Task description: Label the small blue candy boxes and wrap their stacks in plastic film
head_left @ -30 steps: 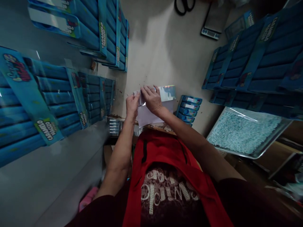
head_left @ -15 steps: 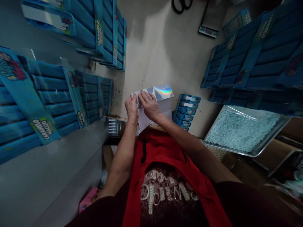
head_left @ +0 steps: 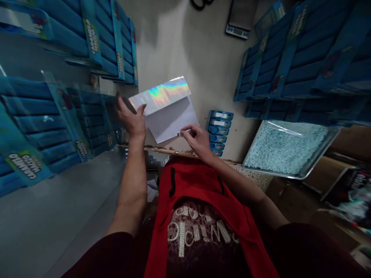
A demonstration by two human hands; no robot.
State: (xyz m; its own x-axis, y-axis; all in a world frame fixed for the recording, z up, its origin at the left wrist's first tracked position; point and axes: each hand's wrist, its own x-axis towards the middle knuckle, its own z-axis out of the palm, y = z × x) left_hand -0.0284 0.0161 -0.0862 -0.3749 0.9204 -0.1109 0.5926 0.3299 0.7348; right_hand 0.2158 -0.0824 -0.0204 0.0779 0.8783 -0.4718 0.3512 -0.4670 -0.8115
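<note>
A pale tabletop (head_left: 162, 50) is stretching up the middle of the frame, its worn edge running just above a red apron (head_left: 197, 177). At the left of the frame, blue packs (head_left: 21, 129) under clear plastic are holding rows of blue bundles, and some are showing "CARAMELO MACIZO" on their bands. More banded packs (head_left: 106, 42) are standing at the upper left, also filled with blue bundles. The left hand (head_left: 131, 119) is hovering by the left end of a folded sheet (head_left: 174, 117), its thumb standing apart from the raised fingers; whether it is touching the sheet, I cannot tell. The sheet is lying tilted near the centre, its shiny rainbow strip facing up over the plain white part. The right hand (head_left: 199, 143) is bringing thumb and forefinger together at the tips over the sheet's lower right part; what is sitting between them is too small to tell. Black loop handles (head_left: 201, 4) are showing at the top edge. Just right of the right hand, small blue boxes (head_left: 220, 127) are lying in a column. A scale (head_left: 239, 21) is resting at the upper right, beside large blue packs (head_left: 301, 58) holding more bundles. Below these, a clear-rimmed tray (head_left: 304, 177) is holding pale blue grains (head_left: 286, 146).
</note>
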